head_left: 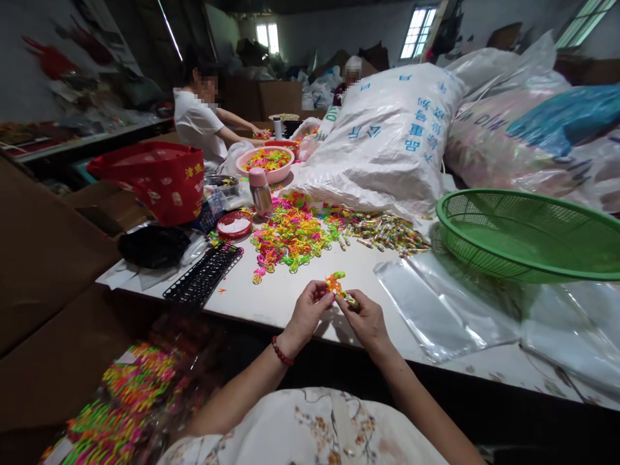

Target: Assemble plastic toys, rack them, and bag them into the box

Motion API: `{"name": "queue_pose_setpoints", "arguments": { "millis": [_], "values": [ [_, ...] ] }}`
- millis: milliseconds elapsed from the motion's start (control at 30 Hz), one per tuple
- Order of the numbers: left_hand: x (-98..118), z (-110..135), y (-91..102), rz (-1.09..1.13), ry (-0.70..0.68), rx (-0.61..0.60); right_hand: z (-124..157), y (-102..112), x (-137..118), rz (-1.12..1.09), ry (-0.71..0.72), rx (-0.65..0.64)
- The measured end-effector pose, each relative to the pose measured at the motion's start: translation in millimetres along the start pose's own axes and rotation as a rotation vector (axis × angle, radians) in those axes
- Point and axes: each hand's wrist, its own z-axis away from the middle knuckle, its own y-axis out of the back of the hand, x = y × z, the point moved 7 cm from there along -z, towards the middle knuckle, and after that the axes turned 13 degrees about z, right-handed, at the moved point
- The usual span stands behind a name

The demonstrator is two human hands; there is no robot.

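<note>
My left hand (pixel 311 307) is closed in a pinch on a small bright plastic piece (pixel 334 283), orange, yellow and green, above the table's front edge. Close beside it, my right hand (pixel 364 323) grips a short printed tube (pixel 351 301) whose near end lies under the fingers. The two hands almost touch at the fingertips. Beyond them spreads a pile of neon plastic pieces (pixel 295 236) in pink, yellow, green and orange. To its right lies a heap of small printed tubes (pixel 387 232) like the one in my right hand.
A green mesh basket (pixel 533 258) and clear plastic bags (pixel 445 310) lie right. Large white sacks (pixel 382 142) stand behind the pile. A pink-lidded bottle (pixel 260 194), red basket (pixel 234 226) and black perforated strips (pixel 203 274) are left. A co-worker (pixel 203 116) sits by a pink basin (pixel 278 173).
</note>
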Motion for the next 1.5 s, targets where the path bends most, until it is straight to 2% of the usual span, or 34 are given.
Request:
{"name": "queue_pose_setpoints", "arguments": {
  "millis": [100,267,433,700,900,1000,1133,1200,1367,1500],
  "values": [
    [0.8,1.6,-0.3,-0.065,-0.032,0.005,2.4,2.6,-4.3,0.052,0.028,0.026],
    [-9.8,1.5,3.0,0.102,0.071,0.055,3.6,6.4,-5.6,0.09,0.059,0.056],
    [-10.1,1.0,6.6,0.173,0.06,0.103,5.1,5.2,-1.9,0.127,0.029,0.044],
    [-5.1,1.4,4.1,0.028,-0.021,0.045,6.5,4.5,-4.5,0.15,0.045,0.022],
    [-6.0,0.3,6.9,-0.019,-0.028,0.055,6.3,4.1,-1.3,0.241,0.169,0.048],
    [-11.0,-0.4,10.7,0.1,0.075,0.089,6.9,4.3,0.7,0.289,0.242,0.077],
    [-24.2,2.6,14.1,0.293,0.307,0.144,6.8,3.7,4.0,0.329,0.296,0.092],
    [-27.6,3.9,13.1,0.365,0.357,0.14,6.6,2.6,6.3,0.349,0.301,0.083],
    [-30.9,1.2,13.6,0.444,0.284,0.119,13.0,-2.3,7.1,0.333,0.331,0.046],
    [-30.7,-3.2,23.4,0.306,0.139,0.15,22.5,-5.0,0.6,0.369,0.342,0.024]
  ]
}}
